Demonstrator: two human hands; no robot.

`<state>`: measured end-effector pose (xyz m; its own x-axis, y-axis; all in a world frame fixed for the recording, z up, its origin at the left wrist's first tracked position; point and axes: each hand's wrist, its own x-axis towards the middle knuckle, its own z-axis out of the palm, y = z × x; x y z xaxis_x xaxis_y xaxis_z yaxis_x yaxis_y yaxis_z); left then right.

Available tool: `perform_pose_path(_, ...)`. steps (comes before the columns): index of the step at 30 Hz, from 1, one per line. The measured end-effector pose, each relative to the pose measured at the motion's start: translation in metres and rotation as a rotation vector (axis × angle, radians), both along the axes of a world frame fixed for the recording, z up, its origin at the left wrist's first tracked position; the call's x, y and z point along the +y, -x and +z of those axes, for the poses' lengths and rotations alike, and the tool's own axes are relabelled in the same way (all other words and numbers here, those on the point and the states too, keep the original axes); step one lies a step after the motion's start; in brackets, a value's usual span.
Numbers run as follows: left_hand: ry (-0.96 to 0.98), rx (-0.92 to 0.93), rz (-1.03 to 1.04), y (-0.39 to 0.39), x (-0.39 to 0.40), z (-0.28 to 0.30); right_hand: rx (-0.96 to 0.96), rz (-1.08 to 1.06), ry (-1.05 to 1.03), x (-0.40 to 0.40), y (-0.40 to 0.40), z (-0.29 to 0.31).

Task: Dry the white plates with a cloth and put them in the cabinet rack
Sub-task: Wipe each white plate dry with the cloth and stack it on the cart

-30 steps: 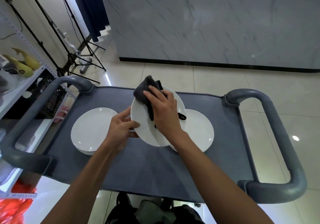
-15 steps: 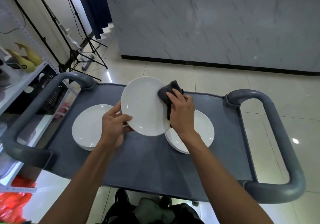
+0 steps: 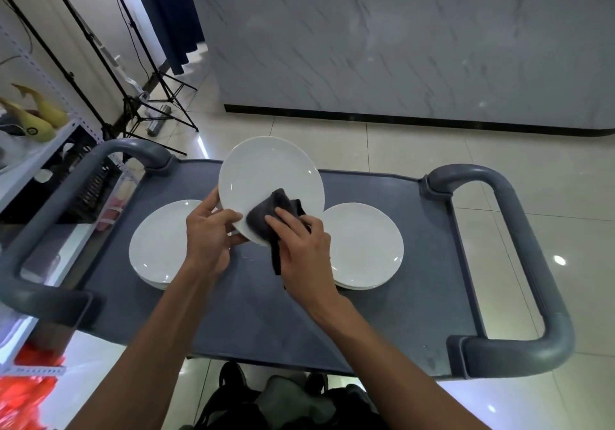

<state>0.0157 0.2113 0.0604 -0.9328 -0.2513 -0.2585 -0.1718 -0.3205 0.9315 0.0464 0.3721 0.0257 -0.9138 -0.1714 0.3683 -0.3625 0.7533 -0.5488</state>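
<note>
At the centre of the frame a white plate (image 3: 271,176) is being held up, tilted with its face toward the camera, above the grey cart top (image 3: 253,313). The left hand (image 3: 208,238) is gripping the plate's lower left rim, its fingers (image 3: 229,218) closing over the front edge with the thumb behind. The right hand (image 3: 304,250) is pressing a dark grey cloth (image 3: 271,216) against the lower right part of the plate's face; its fingers (image 3: 283,218) are clenching the bunched cloth, and a loose end of the cloth is hanging down beside the palm.

Two short stacks of white plates are lying flat on the cart top. The left stack (image 3: 159,250) is sitting at centre left, partly covered by the left hand. The right stack (image 3: 366,246) is sitting at centre right, just beside the right hand and partly behind it. The held plate is overlapping both stacks in the view, but it is raised clear of them.

Grey looped handles are framing the cart at the left (image 3: 43,223) and at the right (image 3: 529,263). In the left part of the frame a white shelf unit (image 3: 33,163) is standing beside the cart, and a dark slotted rack (image 3: 88,190) is showing under its top shelf. Tripod legs (image 3: 159,97) are standing on the pale tiled floor (image 3: 432,150) in the upper left, and a marble-patterned wall (image 3: 399,40) is filling the top of the frame.
</note>
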Motion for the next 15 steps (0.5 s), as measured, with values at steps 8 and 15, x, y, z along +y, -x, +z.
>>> perform_pose_path(8, 0.004, -0.017, 0.003, -0.003, -0.004, 0.0, 0.095, 0.044, -0.04, 0.018, -0.005, -0.009)
perform_pose_path(15, 0.046, -0.027, -0.052, -0.006, -0.007, -0.001, 0.017, -0.2, -0.002, 0.042, 0.03, -0.01)
